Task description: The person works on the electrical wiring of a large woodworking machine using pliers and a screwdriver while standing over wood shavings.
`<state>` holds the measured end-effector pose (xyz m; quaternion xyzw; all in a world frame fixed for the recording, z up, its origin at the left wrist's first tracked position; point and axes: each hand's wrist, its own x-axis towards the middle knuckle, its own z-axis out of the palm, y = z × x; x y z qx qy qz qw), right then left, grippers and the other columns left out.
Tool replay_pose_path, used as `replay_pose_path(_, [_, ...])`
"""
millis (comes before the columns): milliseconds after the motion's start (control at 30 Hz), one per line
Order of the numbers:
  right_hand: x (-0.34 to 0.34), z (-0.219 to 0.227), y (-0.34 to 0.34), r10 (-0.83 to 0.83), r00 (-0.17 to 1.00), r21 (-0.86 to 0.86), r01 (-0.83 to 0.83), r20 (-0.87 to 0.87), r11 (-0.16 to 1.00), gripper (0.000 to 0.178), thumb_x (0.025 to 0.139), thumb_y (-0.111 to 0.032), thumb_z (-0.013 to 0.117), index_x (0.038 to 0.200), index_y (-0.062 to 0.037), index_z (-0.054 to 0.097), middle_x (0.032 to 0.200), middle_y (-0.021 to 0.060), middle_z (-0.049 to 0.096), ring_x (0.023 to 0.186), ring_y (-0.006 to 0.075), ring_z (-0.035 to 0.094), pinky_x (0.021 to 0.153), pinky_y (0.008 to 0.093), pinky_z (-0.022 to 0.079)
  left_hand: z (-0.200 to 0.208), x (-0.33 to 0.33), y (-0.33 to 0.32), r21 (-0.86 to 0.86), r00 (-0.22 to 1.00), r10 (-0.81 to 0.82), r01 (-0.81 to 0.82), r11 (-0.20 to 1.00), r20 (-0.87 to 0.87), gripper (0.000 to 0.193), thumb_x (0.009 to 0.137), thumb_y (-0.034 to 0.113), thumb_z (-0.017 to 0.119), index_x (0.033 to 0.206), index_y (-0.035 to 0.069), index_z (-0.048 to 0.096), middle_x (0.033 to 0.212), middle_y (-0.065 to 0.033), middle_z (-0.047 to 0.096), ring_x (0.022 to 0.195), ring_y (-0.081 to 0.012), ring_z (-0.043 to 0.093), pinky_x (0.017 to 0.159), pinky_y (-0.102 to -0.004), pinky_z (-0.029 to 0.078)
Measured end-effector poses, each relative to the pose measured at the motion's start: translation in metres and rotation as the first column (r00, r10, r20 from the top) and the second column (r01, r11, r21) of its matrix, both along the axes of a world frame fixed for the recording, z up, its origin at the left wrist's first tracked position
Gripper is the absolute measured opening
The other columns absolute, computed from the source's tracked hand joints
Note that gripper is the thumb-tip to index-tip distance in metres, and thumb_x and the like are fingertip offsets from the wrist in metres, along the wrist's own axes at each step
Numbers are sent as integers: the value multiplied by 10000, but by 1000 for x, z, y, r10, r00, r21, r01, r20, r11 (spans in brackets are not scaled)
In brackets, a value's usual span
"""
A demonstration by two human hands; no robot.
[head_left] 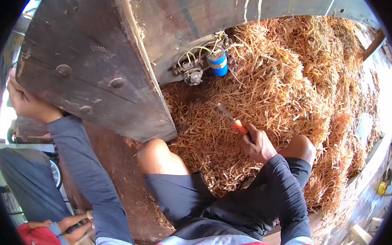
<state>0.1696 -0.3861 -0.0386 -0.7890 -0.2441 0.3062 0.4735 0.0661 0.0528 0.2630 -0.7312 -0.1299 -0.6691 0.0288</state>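
My right hand [258,145] is closed round the orange handle of a hand tool [239,125]. Its short metal blade points up and to the left, over the wood shavings; whether it is a chisel or a screwdriver I cannot make out. At the far left, my left hand [23,100] grips the outer edge of a big dark panel [93,59] with round bolt heads, its fingers partly hidden. Beyond the tool, a blue cylinder [217,63] with a tan band and a small grey metal mechanism [192,73] with thin yellowish tubes sit beneath a large grey body [175,19].
Heaped wood shavings [278,78] fill the middle and right, around my knees. A wooden beam [370,171] edges the heap, with wood offcuts [361,235] and a yellow object [382,188] beyond it. Another person in a red top [39,235] is at lower left.
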Motion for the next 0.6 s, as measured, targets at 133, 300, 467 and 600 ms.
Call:
replay_pose_path(133, [4, -13, -5, -105, 994, 10, 105, 14, 994, 341, 940, -216, 586, 1206, -3, 575, 840, 240, 631, 743, 323, 642, 712, 387, 501, -3, 10, -17, 139, 998, 25, -32, 990, 52, 361, 1031, 300, 539, 951, -3, 719, 819, -82, 708, 669, -164, 634, 609, -337, 495])
replay_pose_path(300, [-5, -6, 5, -150, 988, 78, 147, 30, 986, 394, 972, -287, 591, 1232, 8, 570, 809, 179, 644, 726, 201, 613, 691, 354, 493, 2, 3, -17, 62, 996, 85, -84, 995, -3, 314, 1020, 258, 569, 1058, -17, 715, 904, -88, 716, 793, -190, 667, 695, -290, 524])
replay_pose_path(467, [-24, 0, 32, -161, 979, 265, 189, -126, 946, 370, 1006, -250, 552, 1249, 28, 548, 748, 91, 577, 676, 133, 530, 626, 314, 450, -3, -24, -70, 232, 975, -167, 129, 964, 150, 211, 983, 91, 578, 1049, -64, 704, 967, -154, 702, 792, -213, 669, 737, -356, 561])
replay_pose_path(600, [-28, 27, 47, -217, 925, 428, 341, -313, 837, 370, 1020, -256, 552, 1284, 3, 548, 765, 6, 546, 665, 89, 479, 600, 279, 422, -106, -8, -205, -139, 787, -565, 548, 825, -247, 127, 873, -18, 688, 993, -59, 692, 804, -170, 672, 707, -224, 668, 673, -346, 548])
